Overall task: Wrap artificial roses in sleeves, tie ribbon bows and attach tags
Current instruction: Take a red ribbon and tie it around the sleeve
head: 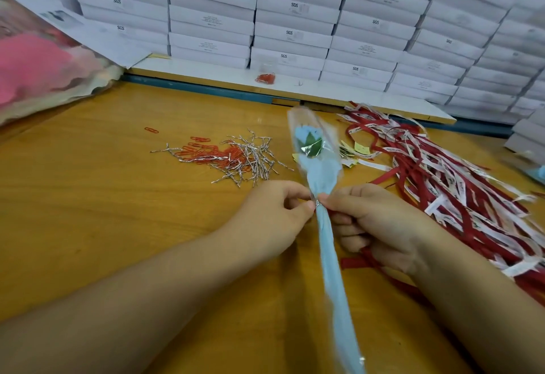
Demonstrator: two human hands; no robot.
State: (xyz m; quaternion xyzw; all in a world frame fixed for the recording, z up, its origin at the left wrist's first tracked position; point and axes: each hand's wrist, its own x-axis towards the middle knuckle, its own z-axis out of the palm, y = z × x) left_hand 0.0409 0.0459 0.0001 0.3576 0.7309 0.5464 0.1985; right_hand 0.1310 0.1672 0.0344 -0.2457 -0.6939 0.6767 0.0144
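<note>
A light blue artificial rose (305, 134) with a green leaf sits inside a clear and blue sleeve (330, 255) held upright over the wooden table (118, 196). My left hand (271, 220) and my right hand (371, 223) both pinch the sleeve at its narrow neck, where a small silver twist tie (318, 204) shows between the fingertips. A red ribbon (356, 264) passes under my right hand. Whether that hand also holds the ribbon is hidden.
A heap of silver twist ties (250, 158) and red paper clips (206, 152) lies left of the rose. Red and white ribbons (460, 185) and small yellow tags (359, 148) spread on the right. White boxes (295, 19) are stacked behind. A pink bundle (38, 73) lies far left.
</note>
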